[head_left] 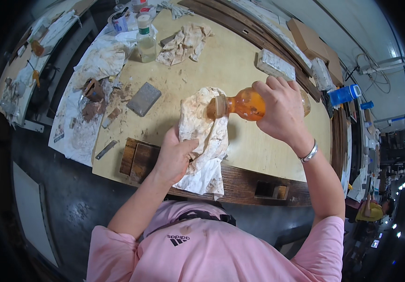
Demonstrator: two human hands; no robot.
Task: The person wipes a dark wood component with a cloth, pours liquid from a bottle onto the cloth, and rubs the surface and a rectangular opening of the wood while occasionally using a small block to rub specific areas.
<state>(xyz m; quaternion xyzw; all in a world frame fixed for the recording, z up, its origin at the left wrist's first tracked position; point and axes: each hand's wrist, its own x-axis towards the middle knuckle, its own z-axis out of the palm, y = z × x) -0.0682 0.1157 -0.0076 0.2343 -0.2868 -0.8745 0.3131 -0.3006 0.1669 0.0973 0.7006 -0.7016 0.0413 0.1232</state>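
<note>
Right now the right hand (pixel 281 112) wraps closed around a tipped orange bottle (pixel 246 104), its mouth against the stained rag (pixel 203 136) gripped by the left hand (pixel 174 157).

Orange bottle (pixel 249 104), cream rag (pixel 207 136) — brown-stained, pale yellow tabletop (pixel 230 61), dark brown wood piece (pixel 240 183), pink shirt (pixel 212 249)

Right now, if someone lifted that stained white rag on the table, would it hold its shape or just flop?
The rag would probably flop: it lies crumpled in soft folds and hangs over the table edge. It looks light, since the left hand bunches it easily. Where the tilted orange bottle in the right hand meets it, it may be damp.
</note>
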